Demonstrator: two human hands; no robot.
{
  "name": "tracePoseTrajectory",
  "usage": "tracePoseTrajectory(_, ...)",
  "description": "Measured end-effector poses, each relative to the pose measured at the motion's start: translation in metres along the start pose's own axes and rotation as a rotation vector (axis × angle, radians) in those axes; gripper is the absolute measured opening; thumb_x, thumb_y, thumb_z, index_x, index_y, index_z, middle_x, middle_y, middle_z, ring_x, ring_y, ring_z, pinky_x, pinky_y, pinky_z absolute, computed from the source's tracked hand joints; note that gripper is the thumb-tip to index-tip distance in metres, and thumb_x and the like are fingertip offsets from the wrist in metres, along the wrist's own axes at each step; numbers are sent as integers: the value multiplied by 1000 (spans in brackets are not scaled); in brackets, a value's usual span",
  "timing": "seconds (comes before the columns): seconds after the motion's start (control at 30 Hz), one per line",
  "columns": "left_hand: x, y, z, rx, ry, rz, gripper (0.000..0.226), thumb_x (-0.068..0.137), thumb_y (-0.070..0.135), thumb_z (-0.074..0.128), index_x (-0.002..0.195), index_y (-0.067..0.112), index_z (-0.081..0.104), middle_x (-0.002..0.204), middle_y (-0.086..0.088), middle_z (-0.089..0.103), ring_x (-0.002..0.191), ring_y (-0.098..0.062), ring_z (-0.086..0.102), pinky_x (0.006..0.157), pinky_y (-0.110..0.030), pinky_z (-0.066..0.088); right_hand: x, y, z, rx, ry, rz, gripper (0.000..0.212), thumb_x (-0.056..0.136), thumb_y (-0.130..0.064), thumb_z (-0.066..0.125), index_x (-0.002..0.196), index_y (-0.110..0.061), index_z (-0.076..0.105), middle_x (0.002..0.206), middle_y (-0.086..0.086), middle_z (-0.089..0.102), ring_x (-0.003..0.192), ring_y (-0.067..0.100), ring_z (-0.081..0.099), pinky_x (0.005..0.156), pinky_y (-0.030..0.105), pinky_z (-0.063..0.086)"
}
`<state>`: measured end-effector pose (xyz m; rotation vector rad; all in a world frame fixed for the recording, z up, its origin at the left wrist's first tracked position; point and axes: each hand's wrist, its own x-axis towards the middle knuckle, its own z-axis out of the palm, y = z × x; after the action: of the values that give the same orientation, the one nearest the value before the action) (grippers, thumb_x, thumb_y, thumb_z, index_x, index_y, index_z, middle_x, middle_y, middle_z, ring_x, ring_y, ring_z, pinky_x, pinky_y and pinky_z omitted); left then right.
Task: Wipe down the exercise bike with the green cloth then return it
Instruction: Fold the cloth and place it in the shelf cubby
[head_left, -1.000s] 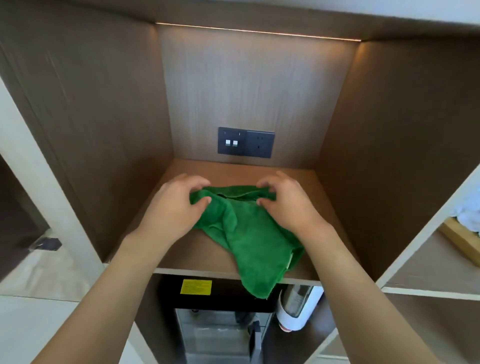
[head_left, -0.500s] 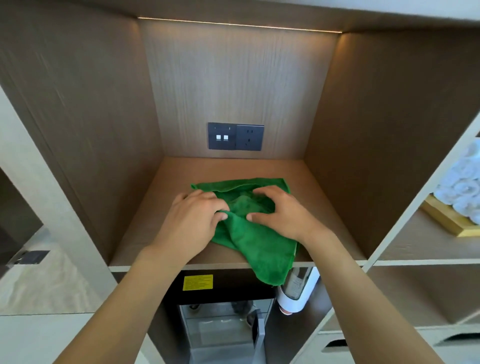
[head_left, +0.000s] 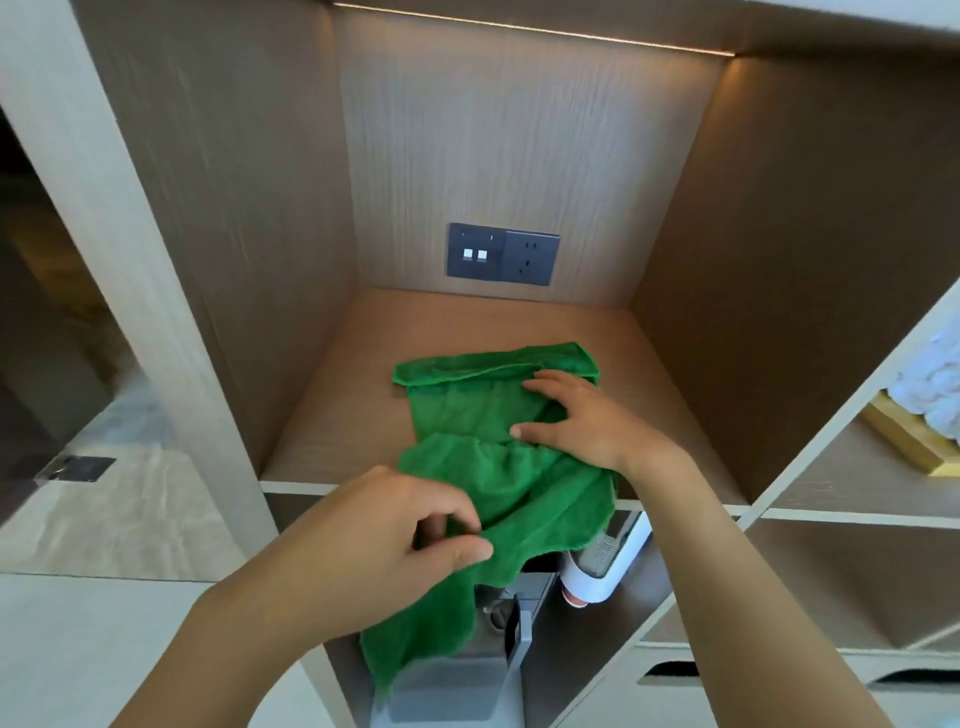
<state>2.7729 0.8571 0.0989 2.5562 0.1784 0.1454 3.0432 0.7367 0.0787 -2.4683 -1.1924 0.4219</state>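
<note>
Green cloth (head_left: 483, 415), half on shelf (head_left: 332, 431), draped toward 6 o'clock: our right hand (head_left: 592, 421) presses flat, left hand (head_left: 384, 540) fingers pinch its edge; we judge folding the overhang back in best.

Bare shelf (head_left: 337, 415) left of green cloth (head_left: 467, 410); side walls (head_left: 270, 234) hem it.
</note>
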Motion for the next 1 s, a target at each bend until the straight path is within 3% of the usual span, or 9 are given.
tracePoseTrajectory(0.13,13,-4,3,-66,173,24,25,96,59,56,98,40,71,96,21,69,81,-6,65,67,-29,51,-17,2,9,-22,-22,-7,87,92,-64,67,165,-32,31,174,-11,17,161,15,12,129,35,10)
tracePoseTrajectory(0.2,30,-13,10,-23,257,16,21,100,49,57,113,38,70,110,21,64,104,-1,59,84,-28,48,-31,4,14,-31,-13,-30,88,93,-66,64,166,-32,27,175,-13,12,162,13,7,130,34,7)
tracePoseTrajectory(0.3,60,-24,22,101,173,-51,41,105,44,52,143,29,58,143,13,52,136,-10,44,113,-34,38,-54,7,21,-36,-3,-76,93,91,-70,64,167,-34,22,175,-15,7,161,9,1,130,33,5)
tracePoseTrajectory(0.43,72,-28,41,208,152,-90,47,108,42,46,153,27,50,161,6,40,149,-19,34,122,-37,30,-83,17,35,-47,60,-119,112,75,-93,51,166,-35,24,174,-18,10,161,7,3,127,26,3)
tracePoseTrajectory(0.5,63,-26,45,220,164,-103,49,108,44,44,154,28,47,162,7,37,150,-17,31,121,-34,29,-91,21,39,5,171,-103,97,83,-89,40,162,-34,37,171,-17,24,159,6,15,126,23,9)
tracePoseTrajectory(0.6,54,-22,45,247,180,-85,52,106,50,45,153,29,45,151,12,42,140,-13,37,115,-31,34,-94,25,42,-7,347,-106,60,98,-58,46,147,-27,60,157,-13,50,146,11,41,119,36,35)
tracePoseTrajectory(0.77,79,-29,40,258,318,-69,34,104,34,54,135,23,63,129,8,55,117,-18,55,94,-37,50,-73,32,35,-74,477,-218,31,102,-22,64,132,-14,69,135,0,58,120,26,60,101,43,52)
tracePoseTrajectory(0.9,93,-32,38,330,379,-86,37,101,26,63,138,24,59,123,4,56,103,-20,63,73,-31,54,-54,33,21,-175,527,-148,26,96,-17,71,122,-17,72,123,-1,64,95,28,69,75,44,60)
tracePoseTrajectory(1.0,106,-37,36,403,425,-110,41,100,22,66,140,25,58,127,-2,57,94,-26,68,65,-35,56,-39,32,14,-231,527,-124,20,94,-18,71,113,-21,77,109,-2,69,90,30,69,69,41,59)
